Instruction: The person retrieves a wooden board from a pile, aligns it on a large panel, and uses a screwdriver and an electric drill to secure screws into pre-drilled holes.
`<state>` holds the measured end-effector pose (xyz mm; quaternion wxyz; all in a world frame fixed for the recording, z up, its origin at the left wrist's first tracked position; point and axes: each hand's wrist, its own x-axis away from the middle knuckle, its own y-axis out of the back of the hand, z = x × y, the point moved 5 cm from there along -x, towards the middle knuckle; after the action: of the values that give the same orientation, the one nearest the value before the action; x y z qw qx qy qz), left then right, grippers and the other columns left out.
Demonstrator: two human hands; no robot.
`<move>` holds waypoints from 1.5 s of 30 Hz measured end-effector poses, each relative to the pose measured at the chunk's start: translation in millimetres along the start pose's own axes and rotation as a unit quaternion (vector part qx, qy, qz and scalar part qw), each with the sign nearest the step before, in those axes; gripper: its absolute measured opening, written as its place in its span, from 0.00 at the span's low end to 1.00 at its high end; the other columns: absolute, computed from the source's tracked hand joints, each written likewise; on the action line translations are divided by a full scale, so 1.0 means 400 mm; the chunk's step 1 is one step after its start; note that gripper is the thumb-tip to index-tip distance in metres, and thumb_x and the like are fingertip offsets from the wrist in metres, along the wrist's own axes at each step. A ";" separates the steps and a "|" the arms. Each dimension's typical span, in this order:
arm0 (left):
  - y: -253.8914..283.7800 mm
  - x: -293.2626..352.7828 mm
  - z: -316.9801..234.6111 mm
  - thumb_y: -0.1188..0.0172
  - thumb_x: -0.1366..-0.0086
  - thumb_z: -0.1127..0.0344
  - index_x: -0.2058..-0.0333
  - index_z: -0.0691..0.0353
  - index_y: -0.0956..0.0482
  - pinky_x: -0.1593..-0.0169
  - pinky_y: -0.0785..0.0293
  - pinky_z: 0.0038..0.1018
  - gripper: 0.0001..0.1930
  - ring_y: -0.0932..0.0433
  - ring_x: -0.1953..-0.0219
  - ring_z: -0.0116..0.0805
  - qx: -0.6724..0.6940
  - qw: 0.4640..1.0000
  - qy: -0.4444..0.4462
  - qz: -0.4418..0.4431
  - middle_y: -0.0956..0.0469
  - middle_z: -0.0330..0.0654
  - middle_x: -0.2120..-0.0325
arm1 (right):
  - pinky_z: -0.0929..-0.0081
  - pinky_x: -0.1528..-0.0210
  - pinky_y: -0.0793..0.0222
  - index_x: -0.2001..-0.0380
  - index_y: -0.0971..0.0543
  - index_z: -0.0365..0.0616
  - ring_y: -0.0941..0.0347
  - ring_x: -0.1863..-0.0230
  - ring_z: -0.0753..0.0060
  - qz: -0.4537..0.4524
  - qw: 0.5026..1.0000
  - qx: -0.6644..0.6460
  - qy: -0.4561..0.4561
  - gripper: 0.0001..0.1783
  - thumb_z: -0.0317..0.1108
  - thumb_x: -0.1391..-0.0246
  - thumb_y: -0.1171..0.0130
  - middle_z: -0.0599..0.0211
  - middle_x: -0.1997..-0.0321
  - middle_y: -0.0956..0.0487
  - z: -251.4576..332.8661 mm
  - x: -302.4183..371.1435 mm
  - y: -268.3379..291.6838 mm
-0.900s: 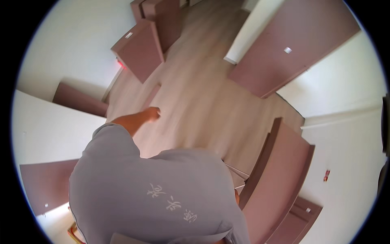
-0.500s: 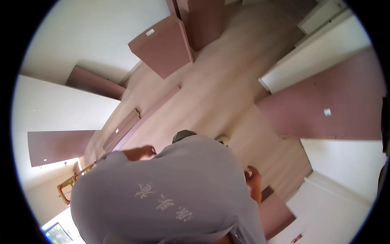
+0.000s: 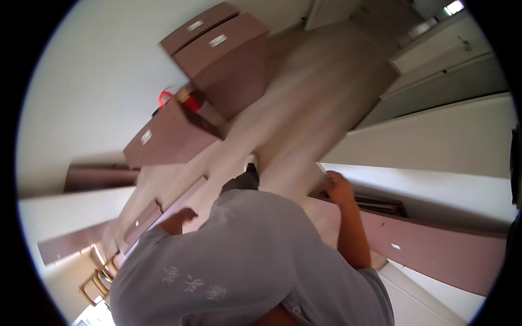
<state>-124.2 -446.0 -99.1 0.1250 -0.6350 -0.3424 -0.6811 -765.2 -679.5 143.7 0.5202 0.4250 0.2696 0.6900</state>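
My left hand (image 3: 186,215) hangs at my left side, its fingers loosely apart with nothing visible in them. Below it on the floor lie narrow mauve boards (image 3: 142,220). My right hand (image 3: 339,187) is out to my right, fingers curled in. Whatever they may hold is hidden. It appears beside the end of a long white panel (image 3: 380,176); whether it touches the panel, I cannot tell. A large mauve panel (image 3: 435,244) extends to the right below that arm.
Mauve panels (image 3: 231,70) lean against the far left wall. A nearer mauve panel (image 3: 168,138) has a red object (image 3: 190,101) behind it. Another white panel (image 3: 429,136) runs along the right. At the lower left stands a yellowish frame (image 3: 93,288). Wood-look floor (image 3: 304,103) stretches ahead.
My view has moved forward and turned, so the leaning mauve panels look nearer. My right hand has moved up and forward beside the white panel's end. The left still hangs at my side.
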 end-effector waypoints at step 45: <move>2.199 -0.512 -5.333 0.39 0.28 0.62 0.44 0.63 0.21 0.48 0.23 0.32 0.18 0.17 0.54 0.36 0.124 0.871 -0.458 -0.129 0.15 0.46 0.54 | 0.60 0.53 0.21 0.53 0.15 0.50 0.16 0.53 0.52 0.008 0.844 -0.259 -0.469 0.15 0.43 0.37 0.41 0.58 0.56 0.13 -1.814 -2.596 1.510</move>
<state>-1221.3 -2479.4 64.2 -0.0575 -0.8052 -0.5217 -0.2760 -1588.4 -1801.3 -40.4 0.6703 0.5498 -0.1982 0.4572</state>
